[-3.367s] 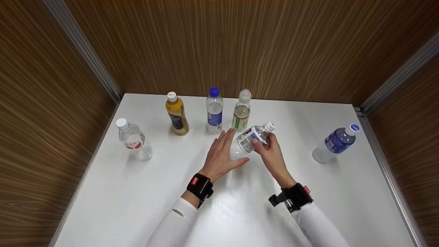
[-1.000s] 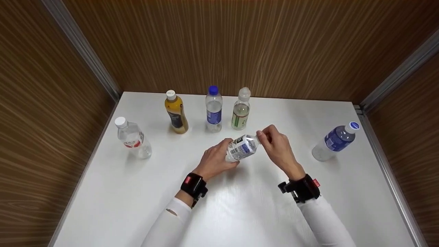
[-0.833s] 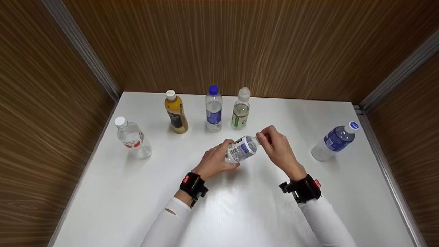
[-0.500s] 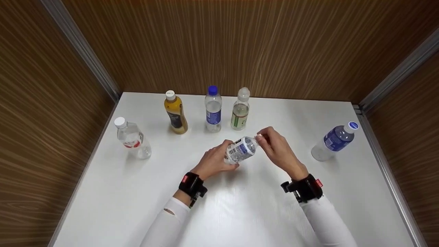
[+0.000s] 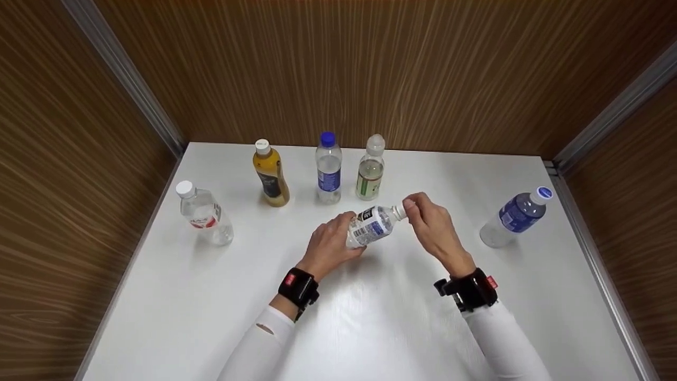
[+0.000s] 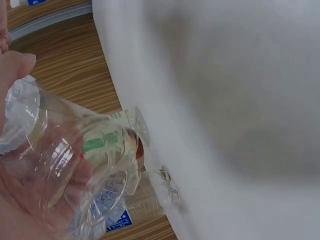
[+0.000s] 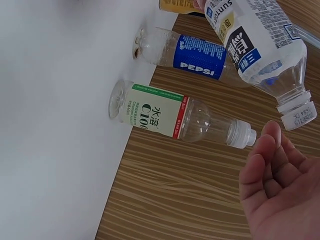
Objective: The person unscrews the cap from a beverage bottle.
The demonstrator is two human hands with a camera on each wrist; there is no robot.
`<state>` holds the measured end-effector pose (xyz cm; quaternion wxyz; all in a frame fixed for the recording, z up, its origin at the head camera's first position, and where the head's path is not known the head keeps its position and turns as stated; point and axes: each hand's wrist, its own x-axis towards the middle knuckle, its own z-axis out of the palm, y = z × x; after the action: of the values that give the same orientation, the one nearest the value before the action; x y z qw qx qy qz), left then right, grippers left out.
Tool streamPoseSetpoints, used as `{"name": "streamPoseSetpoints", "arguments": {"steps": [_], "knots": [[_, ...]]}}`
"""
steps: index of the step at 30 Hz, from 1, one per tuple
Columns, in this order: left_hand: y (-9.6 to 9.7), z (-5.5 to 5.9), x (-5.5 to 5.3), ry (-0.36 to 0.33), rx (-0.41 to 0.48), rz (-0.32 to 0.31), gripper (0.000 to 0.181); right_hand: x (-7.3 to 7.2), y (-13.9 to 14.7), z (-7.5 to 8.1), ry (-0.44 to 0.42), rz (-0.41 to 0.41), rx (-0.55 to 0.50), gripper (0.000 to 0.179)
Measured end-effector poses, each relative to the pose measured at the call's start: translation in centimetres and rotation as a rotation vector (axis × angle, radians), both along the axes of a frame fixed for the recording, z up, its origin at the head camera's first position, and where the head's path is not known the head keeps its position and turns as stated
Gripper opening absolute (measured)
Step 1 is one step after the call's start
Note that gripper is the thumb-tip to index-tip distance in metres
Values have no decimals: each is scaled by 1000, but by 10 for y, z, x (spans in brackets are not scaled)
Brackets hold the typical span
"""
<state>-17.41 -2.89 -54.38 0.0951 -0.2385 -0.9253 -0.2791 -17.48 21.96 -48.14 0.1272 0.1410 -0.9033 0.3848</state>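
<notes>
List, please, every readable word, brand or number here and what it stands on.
"PEPSI": the blue-capped bottle.
"水溶 C100": the green-labelled bottle.
"SUNTORY": the held bottle.
Too small or blurred: stamp on its cap; all other print; lettering on yellow bottle, far-right bottle, red-marked bottle and wrist tags.

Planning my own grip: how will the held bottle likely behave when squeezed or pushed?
Likely light: the left hand shows through the held bottle in the left wrist view, and I can make out no liquid. Its clear, thin-looking wall may give if squeezed. Laid on the table, its round body would probably roll if pushed.
</notes>
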Motion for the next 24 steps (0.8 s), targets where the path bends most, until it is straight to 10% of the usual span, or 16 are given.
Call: {"name": "streamPoseSetpoints", "arguments": {"steps": [24], "knots": [[-3,1,-3,-44,-30,-31,76,2,2,0,-19,165,-15,22]]}}
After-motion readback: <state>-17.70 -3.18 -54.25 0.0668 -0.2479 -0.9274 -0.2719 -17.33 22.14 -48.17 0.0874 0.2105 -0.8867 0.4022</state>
